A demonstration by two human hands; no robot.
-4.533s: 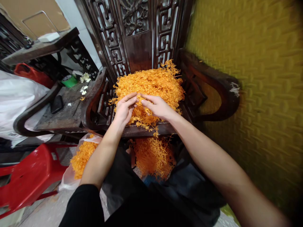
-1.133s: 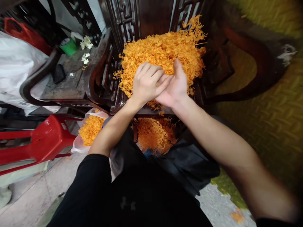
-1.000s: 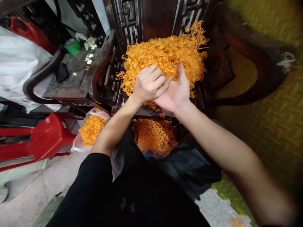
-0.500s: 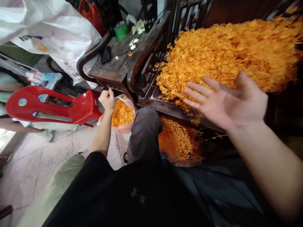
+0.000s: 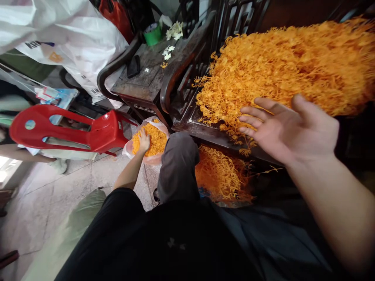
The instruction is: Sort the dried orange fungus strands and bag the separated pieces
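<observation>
My left hand reaches into a pale plastic bag on the floor, its fingers spread on the orange pieces inside. Palm up, my right hand hovers in front of a large heap of orange stringy pieces on a dark wooden bench. Its fingers are apart and slightly bent, with nothing in them. Below the bench, beside my knee, lies a second orange heap.
A red plastic chair lies left of the bag. Behind it stands a wooden side table with green tape, a black phone-like object and white flowers. A large white sack is at the upper left.
My left hand was a closed fist above the bag's edge; it has lowered onto the orange pieces and opened. My right hand has shifted slightly right, its fingers curling a little more.
</observation>
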